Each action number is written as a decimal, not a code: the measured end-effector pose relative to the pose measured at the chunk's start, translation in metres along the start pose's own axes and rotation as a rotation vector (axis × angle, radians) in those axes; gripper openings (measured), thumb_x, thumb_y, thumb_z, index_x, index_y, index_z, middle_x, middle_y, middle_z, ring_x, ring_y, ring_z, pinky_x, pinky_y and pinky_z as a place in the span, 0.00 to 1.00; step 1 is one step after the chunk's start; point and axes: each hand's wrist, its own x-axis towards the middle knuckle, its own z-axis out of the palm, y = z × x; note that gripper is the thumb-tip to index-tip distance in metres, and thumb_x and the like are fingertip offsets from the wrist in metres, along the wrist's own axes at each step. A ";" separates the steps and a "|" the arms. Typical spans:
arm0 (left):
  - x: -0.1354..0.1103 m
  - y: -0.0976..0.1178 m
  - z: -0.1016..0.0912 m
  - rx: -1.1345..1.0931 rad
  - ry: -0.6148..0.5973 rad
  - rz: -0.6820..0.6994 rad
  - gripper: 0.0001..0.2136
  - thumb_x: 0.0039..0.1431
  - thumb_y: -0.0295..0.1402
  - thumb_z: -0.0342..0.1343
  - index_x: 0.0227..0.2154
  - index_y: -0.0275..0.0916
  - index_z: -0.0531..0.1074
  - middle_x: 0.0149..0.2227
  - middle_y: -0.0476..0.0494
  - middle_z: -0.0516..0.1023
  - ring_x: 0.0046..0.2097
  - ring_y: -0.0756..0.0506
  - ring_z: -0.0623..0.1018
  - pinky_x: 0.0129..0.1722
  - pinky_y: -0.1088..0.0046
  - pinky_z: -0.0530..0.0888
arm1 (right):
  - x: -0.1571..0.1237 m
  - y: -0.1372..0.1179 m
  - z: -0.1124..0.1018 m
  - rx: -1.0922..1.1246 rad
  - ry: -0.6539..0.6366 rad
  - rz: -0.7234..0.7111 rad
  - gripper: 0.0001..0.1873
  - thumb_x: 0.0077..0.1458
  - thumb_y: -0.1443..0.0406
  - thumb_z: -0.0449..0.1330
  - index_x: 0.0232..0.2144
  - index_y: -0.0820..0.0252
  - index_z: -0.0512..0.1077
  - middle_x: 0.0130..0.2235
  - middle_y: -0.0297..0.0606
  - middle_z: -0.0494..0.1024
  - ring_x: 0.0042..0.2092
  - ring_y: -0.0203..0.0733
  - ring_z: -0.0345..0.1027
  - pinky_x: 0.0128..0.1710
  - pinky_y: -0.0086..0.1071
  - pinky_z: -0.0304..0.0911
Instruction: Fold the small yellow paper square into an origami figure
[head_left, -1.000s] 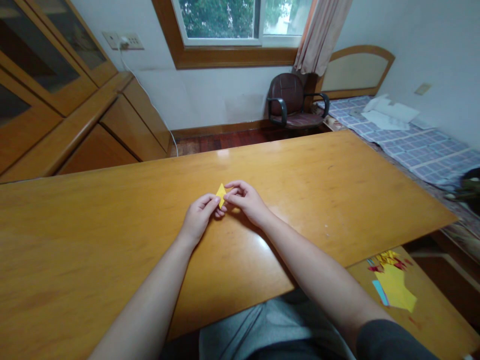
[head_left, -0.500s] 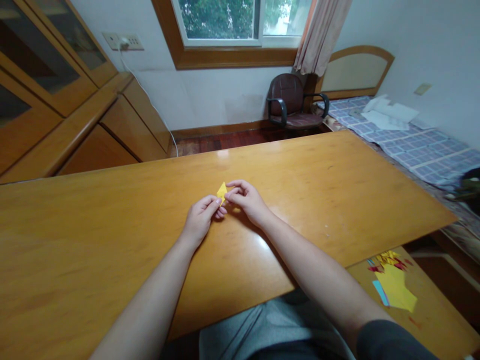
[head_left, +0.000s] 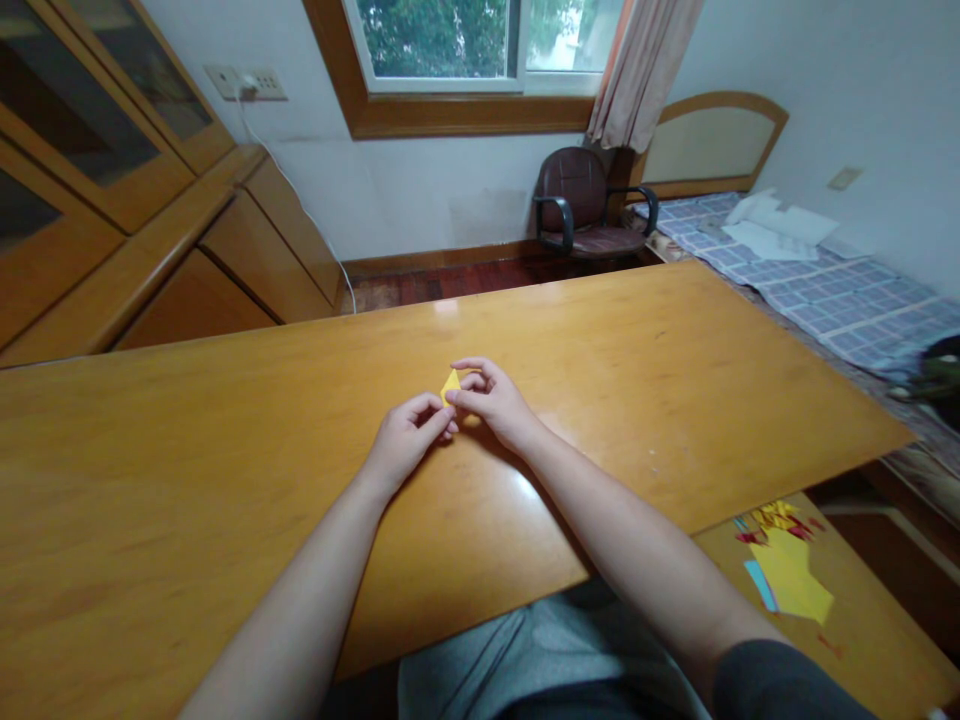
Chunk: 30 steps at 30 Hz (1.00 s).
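A small folded piece of yellow paper (head_left: 451, 383) is held just above the middle of the wooden table (head_left: 225, 470). My left hand (head_left: 405, 442) pinches its near corner with fingers closed. My right hand (head_left: 491, 398) pinches it from the right, fingers curled round it. Most of the paper is hidden between the fingertips; only a small yellow tip shows.
Sheets and scraps of coloured paper (head_left: 787, 570) lie on a lower wooden surface at the right. A dark armchair (head_left: 581, 205) stands beyond the table under the window. A bed (head_left: 825, 280) runs along the right wall, wooden cabinets (head_left: 112, 200) along the left.
The hands have closed in on the yellow paper, so less of it shows now. The visible tip has shifted slightly to the right. Both arms stay in place.
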 end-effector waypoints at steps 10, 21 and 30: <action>-0.001 0.001 0.001 -0.013 0.037 -0.021 0.12 0.54 0.41 0.61 0.29 0.36 0.72 0.25 0.47 0.78 0.27 0.50 0.76 0.31 0.75 0.72 | 0.004 0.006 -0.001 0.004 0.068 -0.013 0.21 0.41 0.64 0.68 0.38 0.58 0.67 0.23 0.21 0.67 0.24 0.29 0.60 0.27 0.25 0.55; 0.002 0.002 -0.002 -0.183 0.201 0.029 0.09 0.55 0.38 0.58 0.29 0.36 0.71 0.26 0.47 0.78 0.25 0.51 0.74 0.27 0.76 0.71 | 0.005 0.004 -0.003 -0.013 0.087 -0.043 0.21 0.43 0.63 0.67 0.40 0.58 0.67 0.23 0.23 0.69 0.25 0.30 0.61 0.29 0.26 0.56; 0.002 0.001 -0.002 -0.162 0.142 0.020 0.10 0.56 0.39 0.57 0.29 0.37 0.71 0.26 0.47 0.78 0.26 0.51 0.74 0.28 0.76 0.71 | 0.002 0.002 -0.003 -0.053 0.067 -0.043 0.19 0.44 0.62 0.67 0.40 0.58 0.69 0.26 0.25 0.70 0.27 0.31 0.61 0.30 0.27 0.57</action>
